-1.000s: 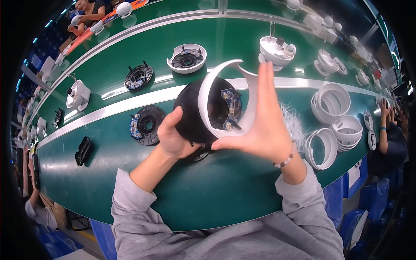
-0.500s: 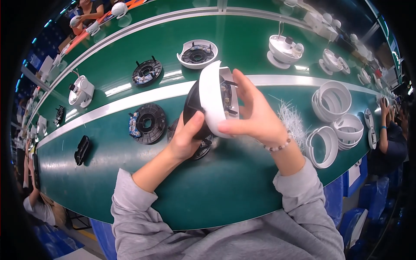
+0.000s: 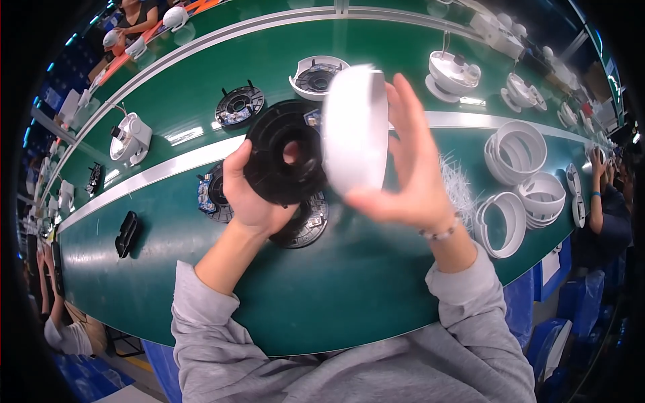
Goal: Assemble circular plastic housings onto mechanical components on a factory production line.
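Observation:
In the middle, above the table, my left hand (image 3: 255, 205) grips a round black plastic disc (image 3: 265, 168) by its lower left edge. A fingertip shows through the disc's central hole, and a bit of blue circuit board sits at its upper right rim. Just right of it, my right hand (image 3: 420, 178) holds a white round plastic shell (image 3: 355, 134), seen side-on and blurred. The shell hides the disc's right edge; whether they touch, I cannot tell. Beneath my hands lie a second black disc (image 3: 309, 225) and, behind my left hand, a third disc with a circuit board (image 3: 213, 195).
White rings (image 3: 514, 154) stand stacked at right, beside a heap of white ties (image 3: 455, 185). A black part (image 3: 127, 234) lies at left. Across the metal rail (image 3: 201, 149) are a black disc (image 3: 240, 106), a white shell with disc (image 3: 302, 87) and white housings (image 3: 453, 74). People work at both sides.
The black disc has come out of the white shell and swung left with my left hand, its face turned toward me. The shell has shifted right and up in my right hand.

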